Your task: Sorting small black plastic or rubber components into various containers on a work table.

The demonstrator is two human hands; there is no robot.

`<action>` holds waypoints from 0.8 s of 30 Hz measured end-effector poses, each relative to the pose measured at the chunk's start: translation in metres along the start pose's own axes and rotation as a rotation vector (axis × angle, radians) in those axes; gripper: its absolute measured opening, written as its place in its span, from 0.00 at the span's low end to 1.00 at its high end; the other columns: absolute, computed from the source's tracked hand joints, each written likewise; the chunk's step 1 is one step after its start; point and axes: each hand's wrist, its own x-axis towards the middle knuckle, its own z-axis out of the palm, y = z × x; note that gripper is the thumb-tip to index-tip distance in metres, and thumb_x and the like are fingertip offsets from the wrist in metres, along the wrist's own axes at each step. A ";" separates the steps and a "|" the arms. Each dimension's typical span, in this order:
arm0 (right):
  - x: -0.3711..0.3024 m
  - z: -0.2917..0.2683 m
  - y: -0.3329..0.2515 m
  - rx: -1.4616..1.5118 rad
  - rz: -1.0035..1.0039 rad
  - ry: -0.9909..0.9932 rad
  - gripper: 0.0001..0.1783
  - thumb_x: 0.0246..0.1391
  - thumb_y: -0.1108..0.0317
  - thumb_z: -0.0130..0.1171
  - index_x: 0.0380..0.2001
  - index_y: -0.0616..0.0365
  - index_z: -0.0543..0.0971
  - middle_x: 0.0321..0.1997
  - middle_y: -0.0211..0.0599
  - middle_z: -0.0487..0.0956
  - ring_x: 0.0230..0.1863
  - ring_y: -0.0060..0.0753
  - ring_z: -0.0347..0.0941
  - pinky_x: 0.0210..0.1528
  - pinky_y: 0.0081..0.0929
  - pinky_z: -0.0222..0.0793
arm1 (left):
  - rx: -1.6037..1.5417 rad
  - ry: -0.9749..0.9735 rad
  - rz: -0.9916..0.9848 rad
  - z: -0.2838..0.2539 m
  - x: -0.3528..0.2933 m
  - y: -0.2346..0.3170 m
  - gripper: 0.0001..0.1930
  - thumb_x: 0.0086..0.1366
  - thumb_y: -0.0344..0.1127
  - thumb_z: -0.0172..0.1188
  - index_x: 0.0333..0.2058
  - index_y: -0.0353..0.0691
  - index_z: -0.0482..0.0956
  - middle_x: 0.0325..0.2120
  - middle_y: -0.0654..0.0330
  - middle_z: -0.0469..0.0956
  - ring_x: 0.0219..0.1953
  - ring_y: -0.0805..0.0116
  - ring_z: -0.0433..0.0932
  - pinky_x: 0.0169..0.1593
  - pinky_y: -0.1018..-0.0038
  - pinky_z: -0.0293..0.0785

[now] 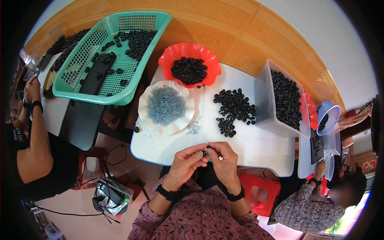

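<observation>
Just beyond my chest, above the table's near edge, my left hand [185, 165] and my right hand [225, 163] meet, with fingertips pinched together. Between them is a small black ring-like part [205, 152], mostly covered by the fingers. Beyond my right hand lies a loose pile of similar black parts [234, 105]. A white scalloped plate [145, 121] in front of my left hand carries a heap of tiny translucent pieces [166, 105]. A red wavy-edged bowl [214, 72] behind the plate contains more black parts.
A translucent bin [265, 114] full of black parts stands at the white table's [156, 150] right. At left, a green basket [138, 74] holds black parts and a dark strip. Co-workers sit on both sides. A red stool [272, 196] and cables [106, 188] are below.
</observation>
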 end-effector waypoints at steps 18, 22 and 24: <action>-0.009 0.010 0.008 0.465 0.286 0.131 0.11 0.54 0.78 0.61 0.41 0.66 0.79 0.36 0.34 0.80 0.35 0.20 0.76 0.39 0.17 0.73 | -0.022 -0.002 -0.025 -0.004 -0.001 -0.001 0.15 0.67 0.25 0.52 0.51 0.29 0.74 0.38 0.52 0.79 0.36 0.69 0.78 0.40 0.77 0.78; -0.007 0.010 0.001 0.471 0.253 0.142 0.09 0.55 0.78 0.60 0.41 0.65 0.80 0.35 0.32 0.80 0.34 0.19 0.75 0.39 0.16 0.72 | -0.036 -0.005 -0.017 -0.003 0.000 0.000 0.14 0.67 0.25 0.52 0.51 0.28 0.74 0.38 0.52 0.79 0.36 0.68 0.78 0.40 0.76 0.78; -0.007 0.009 0.000 0.489 0.256 0.137 0.09 0.56 0.77 0.59 0.41 0.65 0.79 0.35 0.31 0.80 0.34 0.19 0.75 0.39 0.16 0.72 | -0.030 -0.010 -0.010 0.000 0.000 0.002 0.14 0.67 0.26 0.52 0.50 0.28 0.74 0.37 0.52 0.78 0.36 0.69 0.78 0.40 0.76 0.77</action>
